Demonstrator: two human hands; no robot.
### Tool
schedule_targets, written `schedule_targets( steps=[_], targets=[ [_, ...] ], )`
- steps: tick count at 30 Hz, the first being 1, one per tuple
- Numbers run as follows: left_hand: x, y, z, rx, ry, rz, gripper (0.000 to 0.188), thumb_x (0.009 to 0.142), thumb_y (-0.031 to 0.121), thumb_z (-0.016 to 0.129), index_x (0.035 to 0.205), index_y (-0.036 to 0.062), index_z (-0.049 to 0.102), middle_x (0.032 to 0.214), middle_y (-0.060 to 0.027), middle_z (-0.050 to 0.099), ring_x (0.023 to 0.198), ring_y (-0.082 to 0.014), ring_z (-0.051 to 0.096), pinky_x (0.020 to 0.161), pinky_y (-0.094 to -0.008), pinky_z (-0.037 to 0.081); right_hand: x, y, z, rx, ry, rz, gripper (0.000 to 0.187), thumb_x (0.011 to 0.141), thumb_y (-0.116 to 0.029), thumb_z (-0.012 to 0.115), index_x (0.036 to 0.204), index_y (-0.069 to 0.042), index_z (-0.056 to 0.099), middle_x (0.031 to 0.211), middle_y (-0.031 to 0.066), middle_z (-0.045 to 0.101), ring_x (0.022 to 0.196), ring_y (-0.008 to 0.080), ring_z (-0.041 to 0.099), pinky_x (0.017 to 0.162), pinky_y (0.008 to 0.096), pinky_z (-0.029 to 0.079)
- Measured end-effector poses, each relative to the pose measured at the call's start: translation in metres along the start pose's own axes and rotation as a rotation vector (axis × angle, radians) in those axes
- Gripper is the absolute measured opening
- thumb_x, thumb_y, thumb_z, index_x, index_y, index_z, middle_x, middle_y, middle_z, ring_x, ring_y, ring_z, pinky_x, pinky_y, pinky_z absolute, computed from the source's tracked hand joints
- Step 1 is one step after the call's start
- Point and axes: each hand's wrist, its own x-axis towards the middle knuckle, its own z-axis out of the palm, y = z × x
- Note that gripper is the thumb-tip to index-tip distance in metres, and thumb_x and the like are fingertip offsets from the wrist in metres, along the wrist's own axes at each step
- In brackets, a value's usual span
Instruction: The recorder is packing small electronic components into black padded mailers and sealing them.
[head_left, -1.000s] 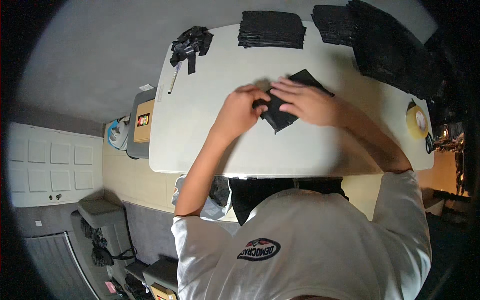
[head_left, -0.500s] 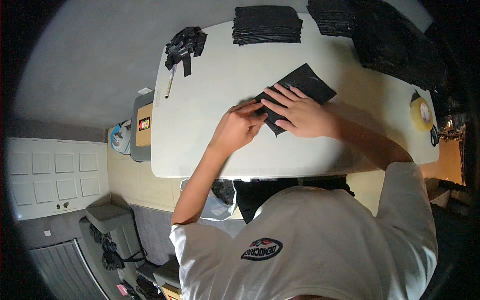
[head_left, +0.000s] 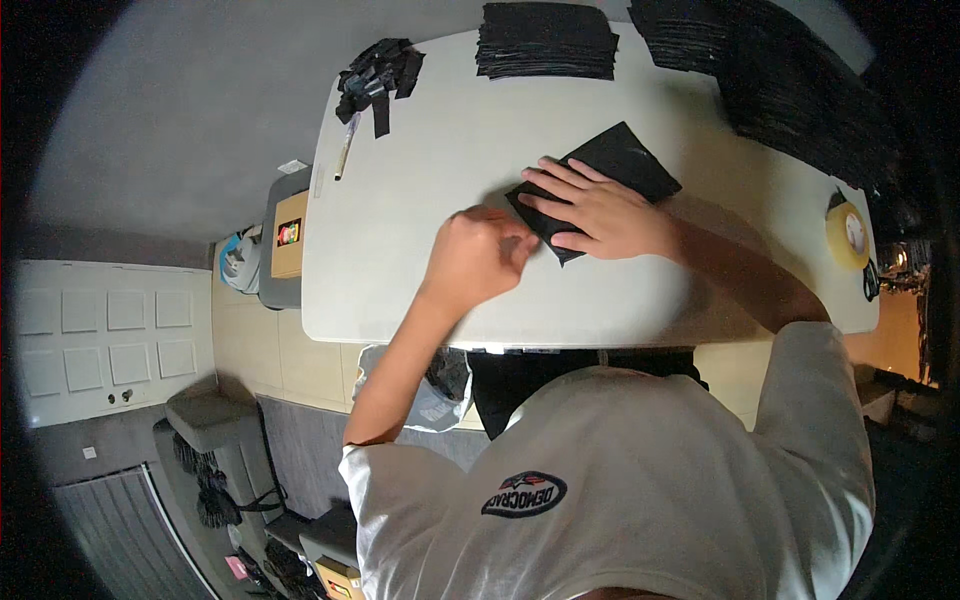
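A flat black folded plastic bag [head_left: 625, 160] lies slantwise on the white table. My right hand [head_left: 605, 215] rests on it palm down, fingers spread across its left part, holding nothing. At the bag's left edge is my left hand [head_left: 470, 255], its fingers curled in and slightly blurred. Whether those fingertips pinch anything or touch the bag's edge is hidden.
The white table [head_left: 400, 270] bears a crumpled black plastic bundle [head_left: 380, 75] and a pen [head_left: 347, 148] at far left. Black stacks [head_left: 548, 42] and a large black pile [head_left: 790, 90] stand along the back. A yellowish tape roll [head_left: 847, 235] lies at right.
My left hand's fingers have curled in and drawn slightly back from the bag's left edge. My right hand stays flat on the bag. The whole view has shifted a little.
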Motion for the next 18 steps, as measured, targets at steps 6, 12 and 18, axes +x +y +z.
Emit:
schedule_targets(
  steps=[6, 12, 18],
  targets=[
    [-0.011, 0.027, 0.033, 0.037, -0.111, -0.22, 0.03, 0.087, 0.031, 0.082, 0.076, 0.0034, 0.077, 0.065, -0.0164, 0.069, 0.061, -0.0355, 0.07, 0.063, -0.0444, 0.057, 0.009, 0.003, 0.006, 0.03, 0.003, 0.073, 0.058, 0.109, -0.041, 0.048, 0.16, -0.015, 0.041, 0.172, 0.0134, 0.026, 0.159, 0.0383, 0.021, 0.128, 0.0561, 0.02],
    [-0.012, 0.022, 0.035, -0.113, -0.108, -0.323, 0.038, 0.089, 0.038, 0.079, 0.083, 0.0009, 0.075, 0.063, -0.0188, 0.065, 0.059, -0.0386, 0.066, 0.06, -0.0455, 0.054, 0.008, -0.002, 0.007, 0.002, 0.023, 0.123, 0.058, 0.11, -0.04, 0.046, 0.162, -0.017, 0.037, 0.172, 0.0113, 0.025, 0.159, 0.0378, 0.02, 0.129, 0.056, 0.017],
    [-0.013, 0.018, 0.031, 0.009, -0.223, -0.313, 0.041, 0.09, 0.041, 0.078, 0.086, 0.0004, 0.075, 0.068, -0.022, 0.066, 0.067, -0.0407, 0.067, 0.066, -0.0483, 0.053, 0.009, -0.007, 0.015, -0.02, 0.089, 0.193, 0.061, 0.108, -0.043, 0.048, 0.162, -0.017, 0.038, 0.171, 0.012, 0.028, 0.159, 0.0373, 0.021, 0.129, 0.0532, 0.018]
  ],
)
